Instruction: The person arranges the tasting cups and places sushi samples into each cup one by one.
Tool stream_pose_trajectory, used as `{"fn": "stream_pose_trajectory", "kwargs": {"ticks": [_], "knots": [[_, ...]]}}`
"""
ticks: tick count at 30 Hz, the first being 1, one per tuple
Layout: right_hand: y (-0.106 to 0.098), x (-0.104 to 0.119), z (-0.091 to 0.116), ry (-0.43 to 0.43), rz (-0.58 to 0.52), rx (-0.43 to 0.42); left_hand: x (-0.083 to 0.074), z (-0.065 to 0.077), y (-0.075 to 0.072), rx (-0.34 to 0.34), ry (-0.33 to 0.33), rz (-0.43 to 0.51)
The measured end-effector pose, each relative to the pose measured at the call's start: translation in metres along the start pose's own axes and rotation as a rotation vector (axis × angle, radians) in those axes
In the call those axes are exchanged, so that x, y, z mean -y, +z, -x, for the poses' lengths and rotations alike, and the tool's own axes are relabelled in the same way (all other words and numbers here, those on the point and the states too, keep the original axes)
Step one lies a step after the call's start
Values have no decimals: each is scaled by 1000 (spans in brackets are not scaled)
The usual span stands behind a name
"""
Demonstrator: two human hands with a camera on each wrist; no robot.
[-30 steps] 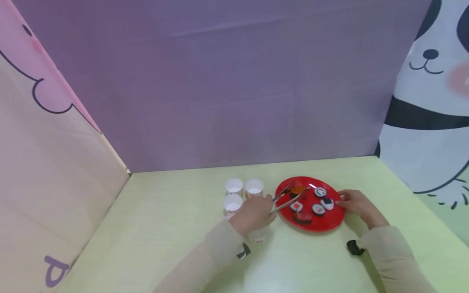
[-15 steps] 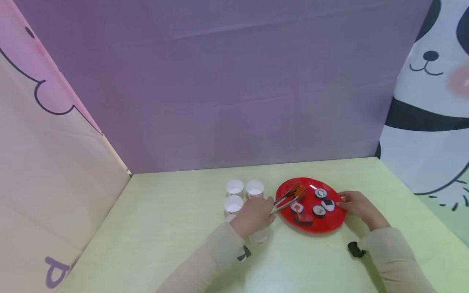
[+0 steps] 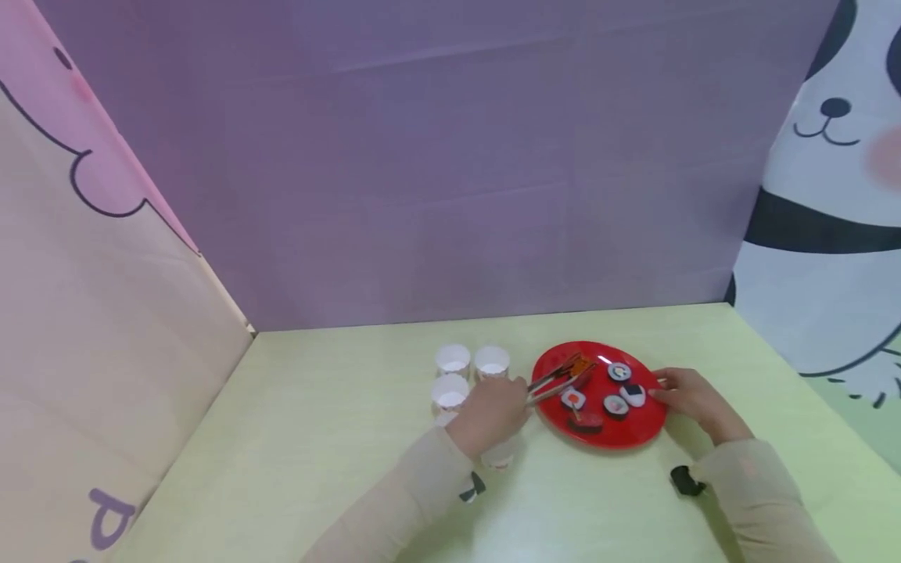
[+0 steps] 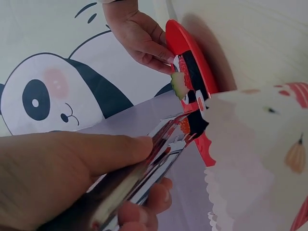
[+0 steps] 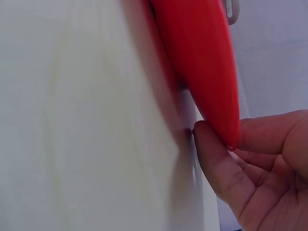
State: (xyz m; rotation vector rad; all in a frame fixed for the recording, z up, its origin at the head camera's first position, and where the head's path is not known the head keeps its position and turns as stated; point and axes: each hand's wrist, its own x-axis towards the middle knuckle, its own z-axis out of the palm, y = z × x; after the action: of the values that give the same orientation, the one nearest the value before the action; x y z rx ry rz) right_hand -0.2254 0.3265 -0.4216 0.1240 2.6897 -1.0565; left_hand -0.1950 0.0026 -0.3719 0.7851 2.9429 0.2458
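My left hand [image 3: 489,416] holds metal tongs [image 3: 552,392], the thumb along one side and fingers beneath. Their tips close about an orange-topped toy sushi piece [image 3: 579,366] on the red plate [image 3: 633,428]; in the left wrist view its black side [image 4: 196,123] shows at the tips. Other toy sushi lie around it: a red-topped piece [image 3: 586,423], a white-and-black rice ball [image 3: 632,395] and several rolls [image 3: 615,406]. At the plate's right rim my right hand [image 3: 693,399] pinches the edge between thumb and fingers, seen close up in the right wrist view.
Several white paper cups [image 3: 450,389] stand left of the plate, some partly hidden behind my left hand. One cup [image 4: 255,144] fills the right of the left wrist view. A purple backdrop [image 3: 450,156] rises behind the table [image 3: 296,446].
The tongs' arms have come together around the orange-topped sushi, having been spread apart on either side of it. The right hand stays at the plate's rim.
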Motion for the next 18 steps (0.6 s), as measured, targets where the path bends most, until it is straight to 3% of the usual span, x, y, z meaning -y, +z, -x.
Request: {"fn": "stream_pose_trajectory", "kwargs": {"ticks": [9, 18], "knots": [[0, 0, 0, -2, -21, 2, -2, -2, 0, 30, -47, -64], [1, -2, 0, 21, -28, 3, 0, 0, 5, 10, -17, -95]]}}
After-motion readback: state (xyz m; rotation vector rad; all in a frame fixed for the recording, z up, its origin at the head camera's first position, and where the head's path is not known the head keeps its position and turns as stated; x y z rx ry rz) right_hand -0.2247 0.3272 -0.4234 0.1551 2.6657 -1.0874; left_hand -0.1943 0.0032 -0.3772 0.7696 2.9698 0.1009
